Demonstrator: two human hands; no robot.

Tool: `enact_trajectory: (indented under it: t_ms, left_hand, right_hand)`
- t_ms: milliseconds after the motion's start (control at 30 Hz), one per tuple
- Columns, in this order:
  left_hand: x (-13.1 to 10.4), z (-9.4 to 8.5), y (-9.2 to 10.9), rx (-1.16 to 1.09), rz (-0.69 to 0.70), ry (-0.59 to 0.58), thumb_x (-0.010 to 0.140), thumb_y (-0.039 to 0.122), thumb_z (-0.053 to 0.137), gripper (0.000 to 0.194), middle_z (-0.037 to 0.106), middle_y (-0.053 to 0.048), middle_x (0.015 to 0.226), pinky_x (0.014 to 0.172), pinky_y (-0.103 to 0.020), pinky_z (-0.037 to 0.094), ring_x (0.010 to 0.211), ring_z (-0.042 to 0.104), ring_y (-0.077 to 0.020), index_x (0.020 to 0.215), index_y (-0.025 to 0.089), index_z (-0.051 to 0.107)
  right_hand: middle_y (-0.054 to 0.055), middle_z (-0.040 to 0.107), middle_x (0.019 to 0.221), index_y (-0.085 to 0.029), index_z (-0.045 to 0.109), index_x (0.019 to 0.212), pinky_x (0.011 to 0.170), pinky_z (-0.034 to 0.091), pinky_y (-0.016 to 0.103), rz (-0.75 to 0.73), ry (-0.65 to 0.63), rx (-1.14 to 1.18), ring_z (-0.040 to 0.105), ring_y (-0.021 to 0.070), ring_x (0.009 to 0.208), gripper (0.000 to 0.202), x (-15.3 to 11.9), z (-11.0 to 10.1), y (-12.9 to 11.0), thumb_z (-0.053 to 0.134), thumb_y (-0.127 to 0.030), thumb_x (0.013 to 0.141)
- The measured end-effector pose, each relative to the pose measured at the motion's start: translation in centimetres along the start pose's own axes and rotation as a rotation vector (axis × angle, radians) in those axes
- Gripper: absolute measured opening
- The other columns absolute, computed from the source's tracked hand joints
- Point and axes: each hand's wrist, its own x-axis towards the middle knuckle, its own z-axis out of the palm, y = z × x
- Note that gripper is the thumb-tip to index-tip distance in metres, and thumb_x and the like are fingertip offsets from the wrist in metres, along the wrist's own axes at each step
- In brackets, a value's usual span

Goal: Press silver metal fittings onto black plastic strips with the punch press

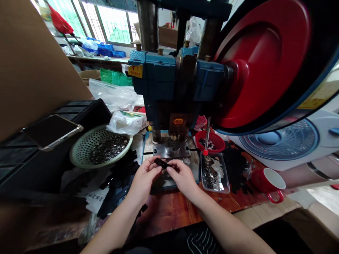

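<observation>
While both hands share it, the black strip sits between them just in front of the press, short of the metal plate at the press's foot. Its long axis runs crosswise to the press, the left end appearing slightly closer to it than the right. The left hand pinches one end, the right hand the other; neither is clearly nearer the press. Black pieces lie heaped left of the press, a perforated basket farther out; right of it stand a clear tray, a red bowl and a red mug.
</observation>
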Motion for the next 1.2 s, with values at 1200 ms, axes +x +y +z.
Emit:
enact_trajectory:
  t_ms: [1200]
  left_hand:
    - [12.9,2.0,-1.0,0.957,0.51,-0.046,0.073,0.02,0.051,0.03,0.067,-0.005,0.099,0.086,-0.033,0.045,0.094,0.06,-0.022,0.098,0.018,0.067]
  right_hand:
    - [0.004,0.063,0.09,-0.018,0.062,0.089,0.08,0.047,0.03,-0.082,0.225,-0.364,0.059,0.0172,0.087,0.016,10.6,-3.1,4.6,0.055,-0.019,0.074]
